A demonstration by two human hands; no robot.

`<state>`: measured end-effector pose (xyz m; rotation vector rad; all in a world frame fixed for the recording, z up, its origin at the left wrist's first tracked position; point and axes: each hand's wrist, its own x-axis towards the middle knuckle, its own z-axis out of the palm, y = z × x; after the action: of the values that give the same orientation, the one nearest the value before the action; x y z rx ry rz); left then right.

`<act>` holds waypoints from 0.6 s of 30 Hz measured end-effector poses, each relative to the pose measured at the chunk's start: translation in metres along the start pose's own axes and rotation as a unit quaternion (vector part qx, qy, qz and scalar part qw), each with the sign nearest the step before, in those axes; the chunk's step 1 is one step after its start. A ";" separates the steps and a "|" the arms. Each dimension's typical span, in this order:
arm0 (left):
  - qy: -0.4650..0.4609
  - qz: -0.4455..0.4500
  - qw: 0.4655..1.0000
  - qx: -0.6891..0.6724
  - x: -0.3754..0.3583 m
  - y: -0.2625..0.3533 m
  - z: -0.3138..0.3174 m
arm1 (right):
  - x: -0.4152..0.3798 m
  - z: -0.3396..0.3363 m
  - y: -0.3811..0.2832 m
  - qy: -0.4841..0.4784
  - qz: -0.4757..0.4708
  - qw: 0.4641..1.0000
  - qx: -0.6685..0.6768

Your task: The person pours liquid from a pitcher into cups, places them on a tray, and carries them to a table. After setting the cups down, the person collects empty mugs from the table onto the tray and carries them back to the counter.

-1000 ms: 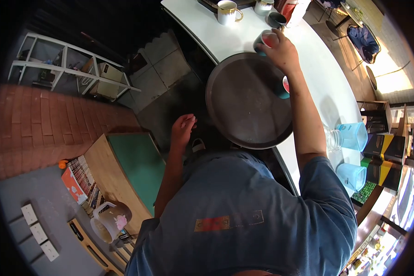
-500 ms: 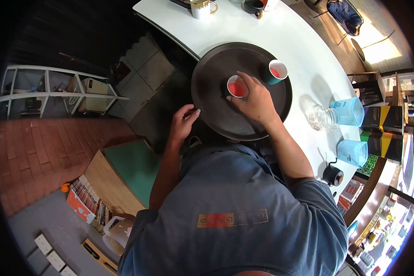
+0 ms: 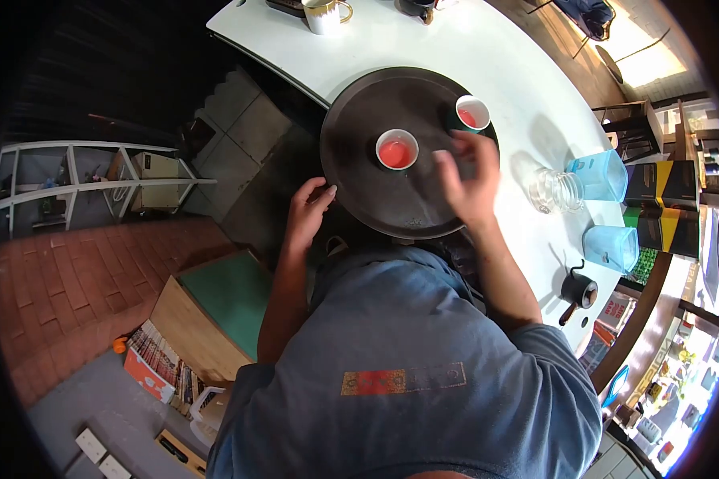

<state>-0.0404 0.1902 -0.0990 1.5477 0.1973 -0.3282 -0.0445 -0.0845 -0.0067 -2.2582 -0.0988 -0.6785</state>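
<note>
A round dark brown tray (image 3: 367, 195) carries two paper cups with red liquid. One cup (image 3: 397, 150) stands upright near its middle. The other cup (image 3: 472, 114) is green outside and stands near the far right rim. My left hand (image 3: 307, 214) is at the tray's left rim, fingers curled and fingertips touching the edge; its grip is partly hidden. Over the right part of the tray is my right hand (image 3: 473, 180), slightly blurred, thumb and fingers apart with nothing between them. Its fingertips lie just below the green cup in view; contact cannot be made out.
The tray overhangs the edge of a white table (image 3: 407, 40). On the right are a clear glass jar (image 3: 557, 191), two blue plastic containers (image 3: 599, 176) and a small black pot (image 3: 579, 291). A white-and-gold mug (image 3: 325, 14) stands at the far end.
My right hand has let go of the middle cup and moved right, fingers spreading. That cup stays on the tray. My left hand remains at the rim.
</note>
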 end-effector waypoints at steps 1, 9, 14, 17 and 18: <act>-0.001 -0.006 1.000 0.000 0.000 0.001 0.001 | -0.003 -0.005 0.019 0.054 0.038 0.998 -0.004; 0.028 -0.077 0.995 -0.048 -0.001 0.012 0.025 | 0.015 -0.005 0.127 0.014 0.174 0.980 -0.091; 0.093 -0.137 0.962 -0.219 0.002 0.018 0.068 | 0.029 0.006 0.160 -0.006 0.133 0.984 -0.119; 0.240 -0.020 0.968 -0.076 0.009 0.012 0.085 | 0.030 0.009 0.154 -0.025 0.128 0.980 -0.152; 0.245 -0.016 0.966 -0.079 0.011 0.008 0.085 | 0.030 0.009 0.159 -0.025 0.122 0.981 -0.150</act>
<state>-0.0344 0.1041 -0.0935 1.4460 0.6206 0.0529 0.0283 -0.1944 -0.1003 -2.5201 0.2693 -0.5331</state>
